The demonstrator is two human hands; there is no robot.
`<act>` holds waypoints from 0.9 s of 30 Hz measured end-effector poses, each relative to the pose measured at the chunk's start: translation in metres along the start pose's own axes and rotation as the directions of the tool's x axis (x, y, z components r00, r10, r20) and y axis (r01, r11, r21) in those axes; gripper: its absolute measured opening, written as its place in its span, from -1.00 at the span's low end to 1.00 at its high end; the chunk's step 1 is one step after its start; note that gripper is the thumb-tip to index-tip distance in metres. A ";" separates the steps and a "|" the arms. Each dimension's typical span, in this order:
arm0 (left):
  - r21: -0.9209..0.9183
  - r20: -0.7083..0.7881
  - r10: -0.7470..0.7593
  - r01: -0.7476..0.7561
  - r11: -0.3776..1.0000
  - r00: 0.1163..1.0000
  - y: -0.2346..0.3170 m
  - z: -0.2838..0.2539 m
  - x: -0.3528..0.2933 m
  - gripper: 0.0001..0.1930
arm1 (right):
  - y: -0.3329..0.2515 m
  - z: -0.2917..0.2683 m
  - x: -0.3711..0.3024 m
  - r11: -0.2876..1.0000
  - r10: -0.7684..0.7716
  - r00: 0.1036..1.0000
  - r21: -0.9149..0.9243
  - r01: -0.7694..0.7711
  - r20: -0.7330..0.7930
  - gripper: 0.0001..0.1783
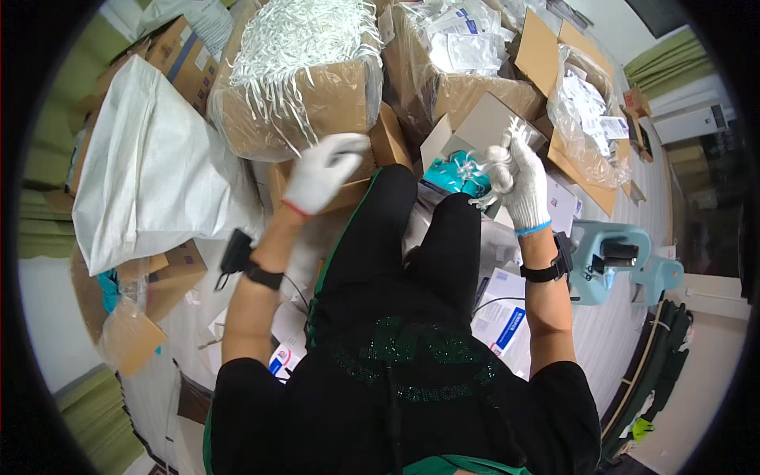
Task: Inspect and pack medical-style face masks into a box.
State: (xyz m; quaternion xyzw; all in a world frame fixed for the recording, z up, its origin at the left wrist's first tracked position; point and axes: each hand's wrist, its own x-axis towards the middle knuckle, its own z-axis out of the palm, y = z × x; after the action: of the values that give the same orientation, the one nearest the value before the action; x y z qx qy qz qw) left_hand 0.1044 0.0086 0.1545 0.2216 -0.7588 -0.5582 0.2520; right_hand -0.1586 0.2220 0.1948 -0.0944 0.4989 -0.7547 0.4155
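My right hand (pixel 522 186), in a white knitted glove with a blue cuff, is closed around a small bunch of thin white strips (pixel 492 170). Their loose ends stick out above the fingers and trail toward teal plastic packaging (pixel 453 176) in an open carton. My left hand (pixel 324 174) wears a similar glove with a red cuff. Motion smears its fingers, so their pose and anything in them are unclear. It is nearest to a plastic-lined cardboard box (pixel 332 103) heaped with tangled white strips (pixel 305 36), some hanging over the front.
A big white woven sack (pixel 150 170) stands at the left. Farther back are a carton of clear packets (pixel 471 47) and another of white packets (pixel 590 111). A light-blue plastic stool (pixel 590 237) is beside my right forearm. Printed white boxes (pixel 503 313) lie around my legs.
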 end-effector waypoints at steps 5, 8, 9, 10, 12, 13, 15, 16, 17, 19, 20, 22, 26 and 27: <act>-0.177 0.186 0.205 -0.172 0.969 0.961 0.014 0.089 0.027 -0.45 | -0.015 0.014 -0.002 0.991 0.070 0.987 0.102 -0.085 0.142 -0.75; -0.197 0.172 0.126 -0.091 0.976 0.977 0.028 0.111 0.034 -0.31 | -0.015 0.016 0.003 0.980 0.078 0.977 0.165 -0.112 0.200 -0.75; -0.199 0.163 0.077 -0.044 0.979 0.984 0.029 0.118 0.036 -0.29 | -0.016 0.018 0.005 0.979 0.088 0.984 0.168 -0.113 0.152 -0.75; -0.109 0.141 0.056 -0.041 0.993 0.988 0.032 0.123 0.036 -0.31 | -0.014 0.019 0.004 0.977 0.100 0.990 0.178 -0.117 0.098 -0.75; 0.072 0.092 0.022 -0.029 0.997 0.996 0.037 0.132 0.036 -0.33 | -0.009 0.019 0.003 0.971 0.112 0.992 0.204 -0.122 0.060 -0.75; 0.084 0.081 0.002 -0.008 0.996 0.997 0.039 0.138 0.037 -0.36 | -0.006 0.018 0.004 0.967 0.110 0.991 0.223 -0.124 0.078 -0.75; 0.105 0.060 -0.039 0.032 0.994 0.997 0.036 0.151 0.039 -0.41 | 0.000 0.013 0.004 0.963 0.116 0.987 0.230 -0.140 0.113 -0.75; 0.078 0.016 0.012 -0.013 0.997 1.000 0.017 0.162 0.043 -0.55 | 0.002 0.012 0.005 0.964 0.130 0.982 0.216 -0.159 0.139 -0.75; 0.057 0.068 -0.022 0.019 0.998 0.997 0.015 0.164 0.045 -0.58 | 0.002 0.010 0.005 0.965 0.138 0.978 0.202 -0.169 0.157 -0.75; 0.020 0.175 -0.087 0.085 0.996 0.981 0.014 0.162 0.045 -0.64 | -0.001 0.010 0.000 0.983 0.057 0.992 0.165 -0.075 0.114 -0.75; 0.118 0.217 -0.070 0.045 0.992 0.974 0.015 0.161 0.043 -0.72 | -0.005 0.012 -0.002 0.989 0.010 0.998 0.150 -0.018 0.055 -0.75; 0.102 0.422 -0.228 0.204 0.974 0.877 0.034 0.154 0.039 -0.73 | -0.013 0.016 -0.008 0.990 -0.054 0.998 0.129 0.056 -0.026 -0.75; -0.125 0.625 -0.280 0.447 0.886 0.729 0.032 0.162 0.031 -0.70 | -0.006 0.005 -0.003 0.987 -0.131 0.990 0.103 0.125 0.047 -0.73; -0.162 0.677 -0.285 0.515 0.841 0.678 0.032 0.159 0.031 -0.70 | -0.001 0.005 -0.004 0.979 -0.199 0.980 -0.029 0.200 0.017 -0.73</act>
State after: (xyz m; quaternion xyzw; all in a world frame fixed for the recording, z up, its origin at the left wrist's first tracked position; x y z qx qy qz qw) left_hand -0.0217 0.1149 0.1500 0.1384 -0.6211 -0.7632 -0.1124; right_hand -0.1540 0.2212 0.1996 -0.1555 0.4953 -0.7842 0.3398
